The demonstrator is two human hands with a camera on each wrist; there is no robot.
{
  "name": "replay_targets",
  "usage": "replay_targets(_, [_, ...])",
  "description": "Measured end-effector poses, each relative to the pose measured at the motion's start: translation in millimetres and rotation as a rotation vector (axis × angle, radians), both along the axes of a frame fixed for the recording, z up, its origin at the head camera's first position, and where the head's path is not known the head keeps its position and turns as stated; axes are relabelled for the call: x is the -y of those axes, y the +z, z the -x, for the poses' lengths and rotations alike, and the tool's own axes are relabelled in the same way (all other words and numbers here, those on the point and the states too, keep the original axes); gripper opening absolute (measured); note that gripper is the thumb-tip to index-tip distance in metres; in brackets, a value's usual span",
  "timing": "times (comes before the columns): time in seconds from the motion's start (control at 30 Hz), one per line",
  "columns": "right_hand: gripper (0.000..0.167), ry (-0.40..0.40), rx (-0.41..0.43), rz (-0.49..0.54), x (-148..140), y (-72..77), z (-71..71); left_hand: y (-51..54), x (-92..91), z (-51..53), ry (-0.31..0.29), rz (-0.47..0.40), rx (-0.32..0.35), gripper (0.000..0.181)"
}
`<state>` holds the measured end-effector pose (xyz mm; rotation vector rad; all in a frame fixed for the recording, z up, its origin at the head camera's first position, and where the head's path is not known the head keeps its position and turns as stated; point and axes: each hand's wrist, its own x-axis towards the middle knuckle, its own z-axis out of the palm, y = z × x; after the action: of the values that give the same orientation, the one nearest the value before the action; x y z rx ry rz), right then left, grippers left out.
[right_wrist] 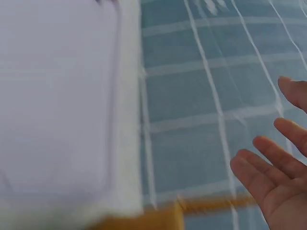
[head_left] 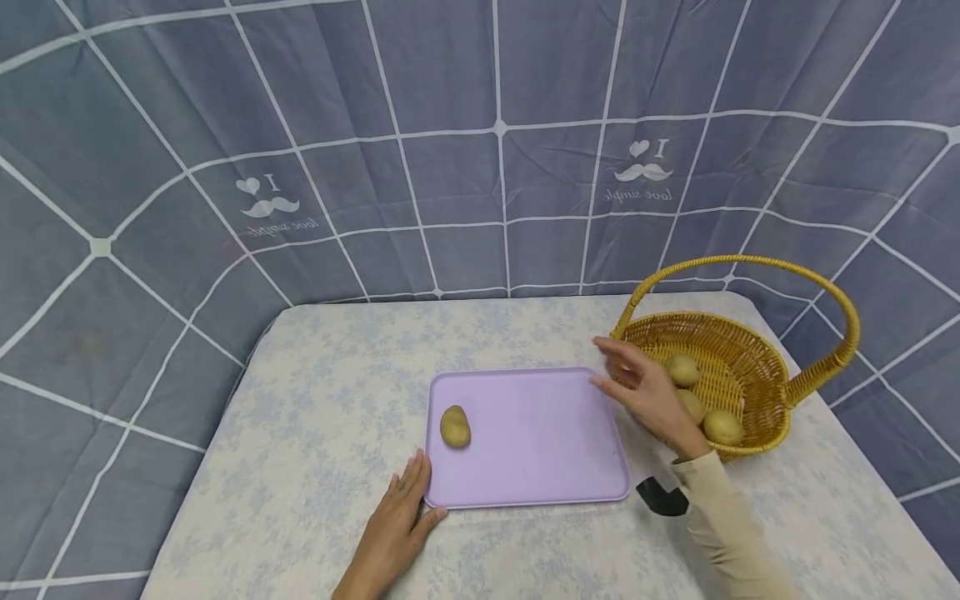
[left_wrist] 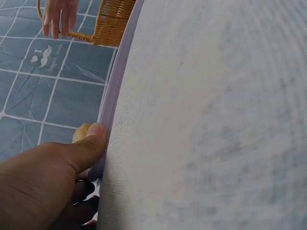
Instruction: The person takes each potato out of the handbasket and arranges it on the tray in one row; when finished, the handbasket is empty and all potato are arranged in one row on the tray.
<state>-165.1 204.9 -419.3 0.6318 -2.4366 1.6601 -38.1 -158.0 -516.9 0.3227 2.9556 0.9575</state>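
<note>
A lilac tray lies on the table with one potato at its left side. My left hand rests at the tray's lower left corner; in the left wrist view its thumb touches the tray edge. Several potatoes lie in a yellow wicker basket at the right. My right hand is in the air between the tray and the basket, fingers apart and nothing in them. The right wrist view shows the same empty hand with its fingers spread.
A black object lies by the right sleeve, near the tray's lower right corner. The basket's tall handle arches above it. A blue-grey checked cloth hangs behind the patterned tablecloth.
</note>
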Motion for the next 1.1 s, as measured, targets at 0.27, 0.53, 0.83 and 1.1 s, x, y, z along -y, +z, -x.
replay_targets(0.27, [0.047,-0.231,0.023,-0.098,-79.3,38.0,22.5,1.4,0.8,-0.7,0.008,0.01,-0.014,0.075])
replay_targets(0.53, [0.05,-0.345,0.169,-0.161,-129.5,29.8,56.0,0.4,1.3,-0.6,0.014,0.004,-0.002,0.075])
replay_targets(0.83, [0.066,-0.251,0.383,-0.229,-145.4,-14.7,71.6,1.5,1.2,-0.4,0.013,-0.001,-0.015,0.075])
replay_targets(1.1, [0.067,-0.136,0.526,-0.27,-153.4,-32.3,60.3,1.6,0.3,-2.6,0.003,-0.007,-0.015,0.075])
